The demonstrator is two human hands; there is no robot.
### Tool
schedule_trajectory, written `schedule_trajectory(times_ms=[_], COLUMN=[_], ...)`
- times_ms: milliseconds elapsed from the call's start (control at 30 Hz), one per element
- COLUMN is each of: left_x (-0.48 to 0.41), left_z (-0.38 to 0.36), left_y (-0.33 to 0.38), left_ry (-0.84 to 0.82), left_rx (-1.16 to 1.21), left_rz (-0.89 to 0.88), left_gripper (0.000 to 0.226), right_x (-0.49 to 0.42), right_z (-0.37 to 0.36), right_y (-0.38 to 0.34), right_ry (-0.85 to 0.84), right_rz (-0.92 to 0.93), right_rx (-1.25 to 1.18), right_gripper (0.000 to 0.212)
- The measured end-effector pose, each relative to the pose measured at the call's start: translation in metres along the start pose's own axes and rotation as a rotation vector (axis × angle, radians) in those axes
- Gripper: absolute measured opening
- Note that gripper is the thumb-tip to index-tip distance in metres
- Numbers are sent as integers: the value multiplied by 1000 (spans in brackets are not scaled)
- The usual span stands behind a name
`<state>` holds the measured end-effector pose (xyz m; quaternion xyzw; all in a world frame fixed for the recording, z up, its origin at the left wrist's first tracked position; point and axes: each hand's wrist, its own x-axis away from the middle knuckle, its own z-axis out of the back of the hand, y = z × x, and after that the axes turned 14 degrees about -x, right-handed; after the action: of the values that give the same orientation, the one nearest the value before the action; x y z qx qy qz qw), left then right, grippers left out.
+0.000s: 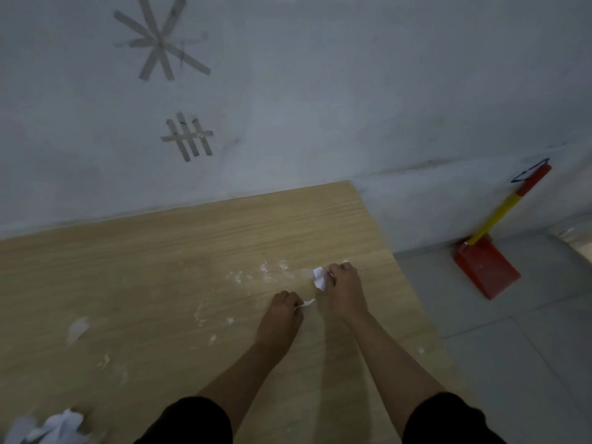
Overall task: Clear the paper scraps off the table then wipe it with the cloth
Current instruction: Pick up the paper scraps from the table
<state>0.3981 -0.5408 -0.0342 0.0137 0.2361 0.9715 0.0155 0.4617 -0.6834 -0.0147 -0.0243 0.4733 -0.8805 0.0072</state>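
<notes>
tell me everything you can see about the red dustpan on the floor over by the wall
The dustpan has a flat red scoop, plastic by the look of it, lying on the grey tiled floor to the right of the table. A long handle rises from its back edge, yellow along most of its length and red at the top, tilted so the tip leans against the pale wall. A dark loop hangs at the handle's end. Neither hand touches it.
</notes>
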Motion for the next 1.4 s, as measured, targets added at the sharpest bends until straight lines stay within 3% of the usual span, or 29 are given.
schedule_trajectory(times_ms=[200, 300, 400, 533, 700, 833, 1067, 1267, 1400], left_x=[6, 11, 17, 26, 45, 65, 118, 191, 230], left_z=[24, 31, 34, 44, 71, 92, 131, 152, 165], left_y=[-28, -38, -48, -57, -66, -88, -141, -206, -240], left_ry=[104, 144, 202, 241, 117, 143, 290, 466, 501], left_rx=[88, 159, 198, 259, 465, 388, 394, 220, 134], left_rz=[139, 251, 306, 313, 340, 360, 471, 583, 612], left_gripper=[7, 15, 9, 3, 34, 5, 12, 14, 15], right_x=[-6, -2, 6, 30, 63, 91, 134, 203, 240], right_z=[-25, -31, -39, -58, -85, -109, -156, -216, -259], right_y=[4, -1, -8, -30, -59, -86, -121, -155, -170], right_ry=[-59, -42, -43, -164, -298, -322, -384, -456, -484], right_rz=[50, 23, 7, 23, 31, 20, 38, 59, 85], right_rx=[68, 24, -41, -106, -201, -280, -290, -237, -231], right_gripper=[14, 7, 10, 12, 14, 17, 14, 22, 14])
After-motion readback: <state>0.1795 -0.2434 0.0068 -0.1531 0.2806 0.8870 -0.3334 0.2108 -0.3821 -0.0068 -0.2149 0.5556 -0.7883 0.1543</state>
